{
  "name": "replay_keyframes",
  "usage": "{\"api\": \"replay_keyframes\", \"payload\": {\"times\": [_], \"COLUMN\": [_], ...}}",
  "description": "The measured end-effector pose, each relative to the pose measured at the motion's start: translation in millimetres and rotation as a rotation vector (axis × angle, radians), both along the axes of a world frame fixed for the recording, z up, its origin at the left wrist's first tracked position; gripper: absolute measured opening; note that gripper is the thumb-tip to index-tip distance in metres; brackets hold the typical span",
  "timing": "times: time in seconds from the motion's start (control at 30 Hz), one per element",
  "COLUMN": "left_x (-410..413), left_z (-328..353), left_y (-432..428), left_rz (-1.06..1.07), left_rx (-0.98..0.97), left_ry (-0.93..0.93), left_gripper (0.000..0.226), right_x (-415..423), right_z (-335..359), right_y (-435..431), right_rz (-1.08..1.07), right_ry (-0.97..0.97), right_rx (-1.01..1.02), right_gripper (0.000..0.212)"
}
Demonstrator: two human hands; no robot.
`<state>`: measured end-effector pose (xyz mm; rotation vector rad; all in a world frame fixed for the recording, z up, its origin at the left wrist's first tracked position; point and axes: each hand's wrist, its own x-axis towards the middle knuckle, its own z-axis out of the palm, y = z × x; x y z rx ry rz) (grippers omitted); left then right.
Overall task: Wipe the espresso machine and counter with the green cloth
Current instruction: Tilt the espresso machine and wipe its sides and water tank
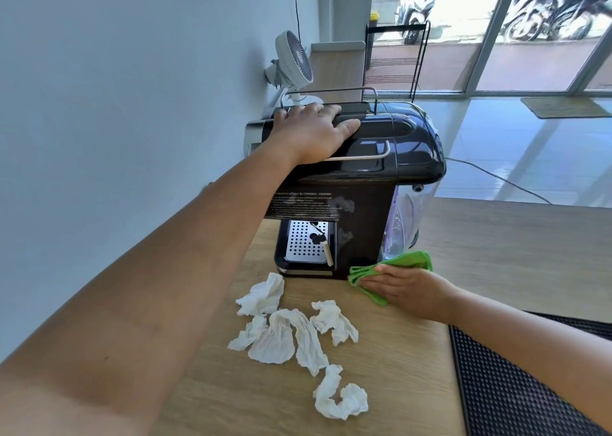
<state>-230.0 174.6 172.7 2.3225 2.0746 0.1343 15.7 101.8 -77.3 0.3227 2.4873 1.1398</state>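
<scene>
Counter [496,253]: straight fingers [372,283] both; right hand [409,288] on green cloth [412,259] (left hand [311,131] atop machine [364,203]).

Black espresso machine [357,184] upright on wooden counter [463,237]; folded green cloth [407,263] flat beside its base.

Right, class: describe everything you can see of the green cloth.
The green cloth is bright green, soft-looking fabric folded into several layers. It lies flat on the wooden counter, just beside the base of the black espresso machine. The right hand presses flat on it, hiding its middle; folded edges show around the hand.
</scene>
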Motion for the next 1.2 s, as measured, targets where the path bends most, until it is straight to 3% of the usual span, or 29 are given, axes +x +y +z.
{"api": "replay_keyframes", "payload": {"times": [0.07,0.2,0.3,0.4,0.57,0.73,0.93,1.13,1.2], "left_x": [2.7,4.4,1.7,-0.4,-0.7,1.1,1.6,-1.6,-0.3], "left_z": [-1.6,-0.4,0.1,-0.7,1.4,0.9,1.9,1.6,-0.2], "left_y": [0.0,-2.8,-4.1,-4.7,-2.6,-2.4,-3.4,-1.9,-2.1], "left_rz": [0.012,0.012,0.007,0.0,-0.003,0.008,0.005,0.001,0.001], "left_rx": [-0.009,-0.022,-0.019,-0.024,-0.01,-0.021,-0.036,-0.034,-0.036], "left_ry": [0.002,-0.017,-0.031,-0.038,-0.038,-0.056,-0.062,-0.059,-0.058], "left_gripper": [0.073,0.071,0.07,0.071,0.072,0.072,0.071,0.071,0.071], "right_x": [12.2,-36.4,-89.7,-88.2,-12.0,9.2,-49.0,-29.5,-18.1], "right_z": [4.7,-7.6,-0.3,-1.3,22.7,81.8,101.4,91.6,102.5], "right_y": [-3.9,-10.5,-13.2,-10.7,3.5,10.4,-6.9,-2.9,-4.1], "right_rz": [-0.068,0.066,-0.022,0.006,0.098,0.113,-0.062,0.0,-0.003], "right_ry": [-0.057,0.085,0.143,0.205,0.111,0.378,0.731,0.447,0.462], "right_rx": [-0.03,-0.083,-0.239,-0.272,-0.062,0.094,0.225,0.191,0.215], "right_gripper": [0.062,0.068,0.065,0.065,0.079,0.07,0.059,0.061,0.061]}}
